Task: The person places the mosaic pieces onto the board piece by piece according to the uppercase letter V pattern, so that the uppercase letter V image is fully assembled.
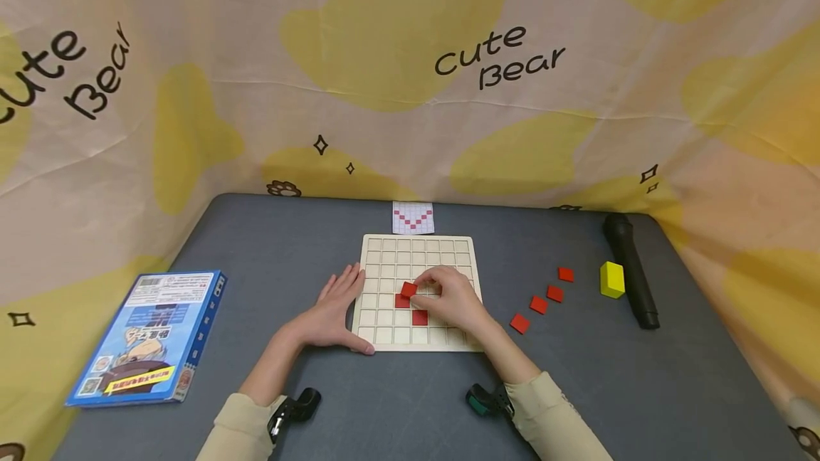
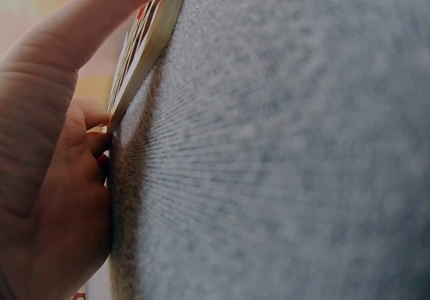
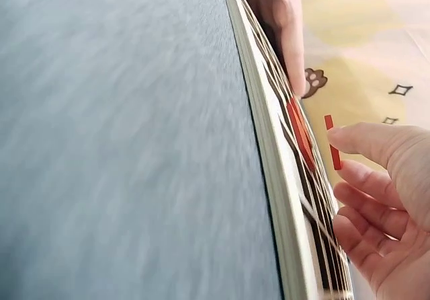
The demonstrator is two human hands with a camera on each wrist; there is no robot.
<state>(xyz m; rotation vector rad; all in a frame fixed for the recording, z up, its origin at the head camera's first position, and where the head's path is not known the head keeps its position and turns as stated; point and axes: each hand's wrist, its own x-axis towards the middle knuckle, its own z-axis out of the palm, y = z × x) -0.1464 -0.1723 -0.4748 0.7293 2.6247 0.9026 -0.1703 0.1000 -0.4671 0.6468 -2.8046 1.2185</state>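
Grid-board edge meets splayed left hand; right hand pinches red square tile; grey tabletop around both, Cute-Bear cloth beyond.

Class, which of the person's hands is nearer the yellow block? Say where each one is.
Right. The right hand is over the board, left of the yellow block; the left hand is farther off, at the board's left edge.
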